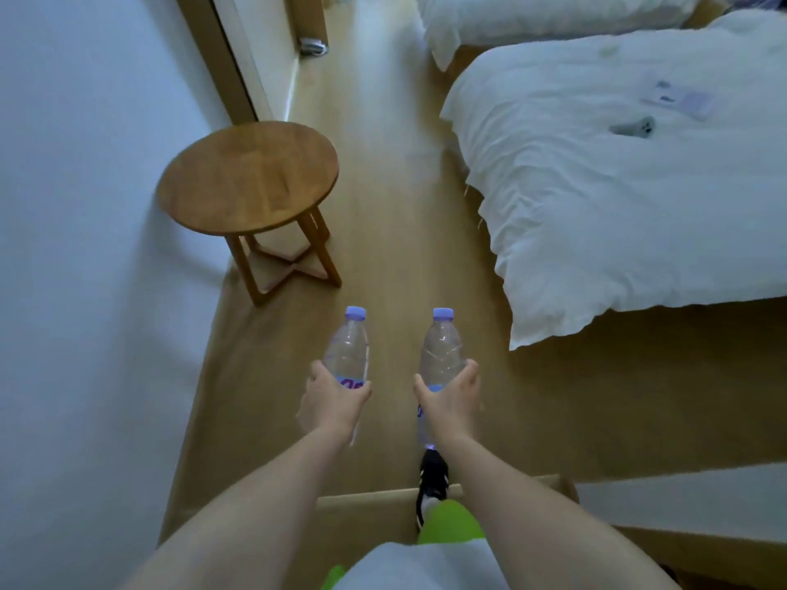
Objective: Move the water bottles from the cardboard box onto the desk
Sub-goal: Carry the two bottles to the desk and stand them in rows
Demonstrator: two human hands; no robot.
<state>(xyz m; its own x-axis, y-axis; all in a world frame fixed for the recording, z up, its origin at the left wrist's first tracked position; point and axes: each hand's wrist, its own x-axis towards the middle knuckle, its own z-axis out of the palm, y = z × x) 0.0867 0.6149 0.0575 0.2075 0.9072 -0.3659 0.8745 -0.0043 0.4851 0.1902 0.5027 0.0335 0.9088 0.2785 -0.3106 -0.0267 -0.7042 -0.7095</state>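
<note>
Carrying two water bottles, one per hand, caps forward over the wooden floor (396, 232). Left hand (334, 402) wraps its fingers round the left bottle (347, 351) at the label; right hand (451, 400) does the same on the right bottle (440, 355). Mid-body grip probably keeps each bottle balanced in transit. Cardboard box (366, 504) edge sits low in view, just under the arms. No desk identifiable; the round wooden stool (249, 176) stands ahead left, the bed (617, 185) to the right.
</note>
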